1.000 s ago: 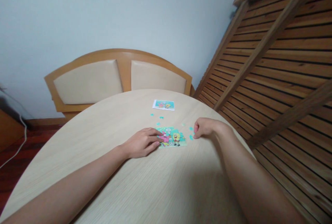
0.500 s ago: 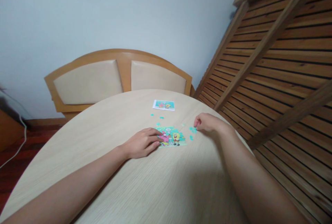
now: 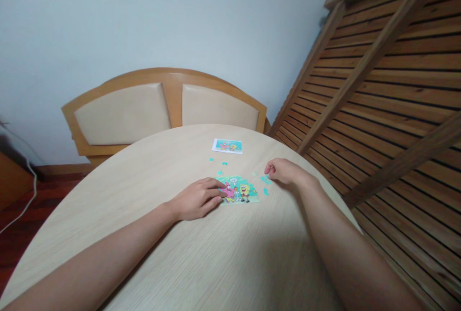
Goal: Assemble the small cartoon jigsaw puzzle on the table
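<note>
A partly assembled jigsaw puzzle (image 3: pixel 236 191) with a pink starfish and a yellow sponge figure lies on the table. My left hand (image 3: pixel 200 199) rests flat on its left edge, fingers stretched out and covering part of it. To the right of the puzzle are several loose turquoise puzzle pieces (image 3: pixel 265 191). Over these pieces my right hand (image 3: pixel 283 171) is closed, thumb and fingers drawn together; whether a piece is between the fingertips is too small to make out. A few more loose pieces (image 3: pixel 224 163) lie beyond the puzzle's upper left edge.
A picture card (image 3: pixel 228 146) with the same figures lies farther back on the round wooden table (image 3: pixel 173 263). Behind stands a padded wooden headboard (image 3: pixel 171 78) against the wall. Slatted wood panels (image 3: pixel 378 90) lean along the right side.
My right hand has shifted slightly left over the loose pieces, its fingers still drawn together. My left hand stays in place on the puzzle.
</note>
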Action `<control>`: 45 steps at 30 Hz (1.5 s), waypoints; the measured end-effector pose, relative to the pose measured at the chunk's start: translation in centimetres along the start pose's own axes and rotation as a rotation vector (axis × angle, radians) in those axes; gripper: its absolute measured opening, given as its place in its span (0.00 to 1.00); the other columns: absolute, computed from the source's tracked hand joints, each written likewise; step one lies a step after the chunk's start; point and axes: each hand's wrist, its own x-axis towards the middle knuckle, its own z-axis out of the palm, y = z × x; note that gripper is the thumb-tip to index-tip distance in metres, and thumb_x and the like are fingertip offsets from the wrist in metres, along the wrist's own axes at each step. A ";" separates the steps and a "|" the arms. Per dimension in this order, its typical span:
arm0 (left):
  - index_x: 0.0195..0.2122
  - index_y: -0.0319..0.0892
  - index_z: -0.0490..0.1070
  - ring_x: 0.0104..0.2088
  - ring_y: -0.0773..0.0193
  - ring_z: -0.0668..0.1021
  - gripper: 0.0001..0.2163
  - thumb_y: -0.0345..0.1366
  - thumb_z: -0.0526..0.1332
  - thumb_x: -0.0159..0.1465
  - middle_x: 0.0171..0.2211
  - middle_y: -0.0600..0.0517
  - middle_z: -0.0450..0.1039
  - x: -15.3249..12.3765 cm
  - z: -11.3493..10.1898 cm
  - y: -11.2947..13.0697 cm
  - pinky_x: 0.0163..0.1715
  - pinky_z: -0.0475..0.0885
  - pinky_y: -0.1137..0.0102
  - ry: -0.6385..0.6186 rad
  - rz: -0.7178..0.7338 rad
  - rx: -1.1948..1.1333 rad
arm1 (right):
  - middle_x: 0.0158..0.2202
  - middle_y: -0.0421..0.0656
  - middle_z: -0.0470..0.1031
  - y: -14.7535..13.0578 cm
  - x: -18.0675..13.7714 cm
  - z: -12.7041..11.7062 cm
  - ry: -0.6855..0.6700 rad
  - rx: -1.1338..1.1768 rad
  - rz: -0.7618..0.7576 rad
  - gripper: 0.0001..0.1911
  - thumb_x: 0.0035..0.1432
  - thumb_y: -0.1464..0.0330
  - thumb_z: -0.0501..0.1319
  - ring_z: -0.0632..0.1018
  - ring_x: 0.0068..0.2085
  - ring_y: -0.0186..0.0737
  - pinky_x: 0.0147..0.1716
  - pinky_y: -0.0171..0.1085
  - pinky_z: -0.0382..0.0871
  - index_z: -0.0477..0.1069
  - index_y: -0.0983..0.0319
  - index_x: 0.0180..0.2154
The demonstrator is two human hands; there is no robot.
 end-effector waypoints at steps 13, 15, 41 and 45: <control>0.52 0.45 0.75 0.53 0.58 0.77 0.15 0.36 0.50 0.73 0.54 0.47 0.75 0.0 0.1 0.0 0.55 0.72 0.60 0.010 -0.014 -0.013 | 0.39 0.45 0.81 -0.8 0.5 1.0 0.006 -0.002 -0.108 0.13 0.53 0.73 0.67 0.79 0.37 0.39 0.35 0.33 0.68 0.79 0.62 0.43; 0.51 0.45 0.75 0.52 0.59 0.77 0.14 0.36 0.51 0.73 0.53 0.47 0.75 0.1 0.2 -0.1 0.55 0.72 0.61 0.016 -0.018 -0.015 | 0.40 0.44 0.81 -0.7 0.6 1.1 0.005 -0.003 -0.124 0.14 0.52 0.74 0.67 0.79 0.38 0.39 0.37 0.33 0.68 0.79 0.62 0.43; 0.43 0.41 0.75 0.42 0.54 0.77 0.09 0.36 0.59 0.63 0.38 0.47 0.78 -0.4 1.2 -2.9 0.45 0.73 0.59 0.328 -0.524 0.019 | 0.64 0.49 0.67 -7.5 1.7 6.7 0.266 0.142 -0.627 0.24 0.73 0.64 0.46 0.66 0.64 0.45 0.63 0.47 0.58 0.59 0.61 0.66; 0.47 0.41 0.73 0.48 0.51 0.76 0.14 0.40 0.63 0.62 0.45 0.45 0.77 -0.4 0.9 -2.2 0.51 0.71 0.56 0.228 -0.440 0.038 | 0.62 0.51 0.70 -7.3 2.1 7.0 0.276 0.063 -0.558 0.24 0.73 0.62 0.47 0.69 0.63 0.47 0.62 0.47 0.59 0.63 0.62 0.65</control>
